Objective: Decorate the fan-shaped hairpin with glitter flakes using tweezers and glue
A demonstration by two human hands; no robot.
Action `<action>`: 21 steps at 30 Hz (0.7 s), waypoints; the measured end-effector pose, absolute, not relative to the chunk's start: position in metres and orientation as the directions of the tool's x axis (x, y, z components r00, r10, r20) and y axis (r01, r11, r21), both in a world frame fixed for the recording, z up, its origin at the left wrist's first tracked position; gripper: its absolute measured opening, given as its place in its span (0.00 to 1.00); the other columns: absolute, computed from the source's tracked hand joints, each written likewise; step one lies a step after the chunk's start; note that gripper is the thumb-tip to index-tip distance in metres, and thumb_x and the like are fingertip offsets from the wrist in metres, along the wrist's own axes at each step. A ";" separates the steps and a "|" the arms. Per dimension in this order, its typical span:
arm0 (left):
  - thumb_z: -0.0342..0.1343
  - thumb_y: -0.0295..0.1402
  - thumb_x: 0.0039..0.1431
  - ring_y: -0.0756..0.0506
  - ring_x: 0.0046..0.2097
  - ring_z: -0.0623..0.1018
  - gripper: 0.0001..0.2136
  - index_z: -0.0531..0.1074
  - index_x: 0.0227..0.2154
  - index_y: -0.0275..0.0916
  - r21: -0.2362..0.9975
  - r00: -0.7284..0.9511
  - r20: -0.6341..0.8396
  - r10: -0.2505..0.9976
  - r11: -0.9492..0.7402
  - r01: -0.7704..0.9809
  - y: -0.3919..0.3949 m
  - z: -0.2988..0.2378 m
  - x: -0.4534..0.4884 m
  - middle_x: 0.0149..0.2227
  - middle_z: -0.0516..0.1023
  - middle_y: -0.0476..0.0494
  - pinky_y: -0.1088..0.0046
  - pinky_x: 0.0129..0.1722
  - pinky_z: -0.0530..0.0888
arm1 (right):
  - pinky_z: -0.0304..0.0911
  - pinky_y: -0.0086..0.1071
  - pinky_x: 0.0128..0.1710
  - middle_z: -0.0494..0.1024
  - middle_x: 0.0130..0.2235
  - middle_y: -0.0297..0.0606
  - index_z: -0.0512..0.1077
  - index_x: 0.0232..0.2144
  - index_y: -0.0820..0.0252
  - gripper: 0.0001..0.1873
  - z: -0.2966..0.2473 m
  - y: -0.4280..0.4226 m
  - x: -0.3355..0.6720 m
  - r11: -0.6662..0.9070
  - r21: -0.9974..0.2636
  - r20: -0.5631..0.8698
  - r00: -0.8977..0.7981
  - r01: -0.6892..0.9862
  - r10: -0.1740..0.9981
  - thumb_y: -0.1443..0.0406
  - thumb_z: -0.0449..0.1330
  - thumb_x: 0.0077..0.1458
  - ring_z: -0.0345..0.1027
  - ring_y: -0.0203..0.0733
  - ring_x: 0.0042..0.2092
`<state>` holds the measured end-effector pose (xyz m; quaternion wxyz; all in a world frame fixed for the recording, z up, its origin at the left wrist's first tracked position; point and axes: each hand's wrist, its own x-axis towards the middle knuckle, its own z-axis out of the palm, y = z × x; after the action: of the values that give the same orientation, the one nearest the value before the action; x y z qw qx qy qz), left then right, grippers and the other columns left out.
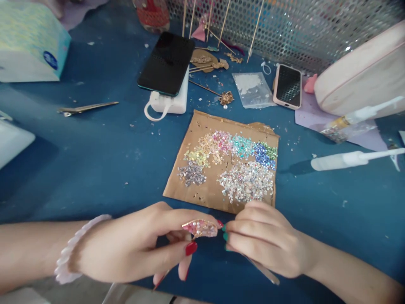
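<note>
My left hand (139, 245) pinches a small pink, gem-covered ornament (201, 228) with a gold edge between thumb and fingers. My right hand (268, 242) is closed in a pinch right beside the ornament's tip and grips a thin metal tool (264, 272) that sticks out below the palm. Just beyond both hands lies a brown cardboard sheet (209, 192) with small heaps of coloured rhinestones (236, 162): pink, teal, blue, yellow, grey and silver. A pale bead bracelet (71, 249) circles my left wrist.
A black phone on a white power bank (167, 101), a second phone (287, 86), a plastic bag (252, 89), two glue tubes (351, 159), gold hair sticks (205, 65), a metal clip (85, 108), a tissue box (30, 42) and a pink case (363, 76) lie on the blue table (95, 169).
</note>
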<state>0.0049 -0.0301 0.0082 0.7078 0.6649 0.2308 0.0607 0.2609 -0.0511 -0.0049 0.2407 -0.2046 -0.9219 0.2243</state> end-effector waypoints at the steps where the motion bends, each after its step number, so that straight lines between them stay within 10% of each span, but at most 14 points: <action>1: 0.40 0.27 0.64 0.51 0.18 0.75 0.19 0.57 0.57 0.38 0.967 0.880 -0.255 0.402 0.103 0.233 -0.030 0.008 0.005 0.27 0.78 0.44 0.83 0.17 0.71 | 0.64 0.36 0.36 0.77 0.38 0.43 0.70 0.38 0.68 0.09 -0.004 -0.051 0.261 0.820 -0.506 0.350 -0.806 0.266 0.477 0.72 0.59 0.52 0.68 0.40 0.39; 21: 0.39 0.24 0.62 0.55 0.18 0.72 0.22 0.51 0.56 0.55 0.973 0.866 -0.231 0.443 0.123 0.197 -0.032 0.000 -0.002 0.28 0.75 0.54 0.85 0.18 0.71 | 0.66 0.37 0.34 0.77 0.30 0.40 0.69 0.35 0.64 0.12 -0.005 -0.033 0.272 0.680 -0.542 0.466 -0.496 0.495 0.733 0.79 0.59 0.48 0.70 0.38 0.34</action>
<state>-0.0018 -0.0318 0.0001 0.7086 0.6565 0.2437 0.0869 0.2721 -0.0333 -0.0051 0.3478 -0.3619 -0.8478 0.1711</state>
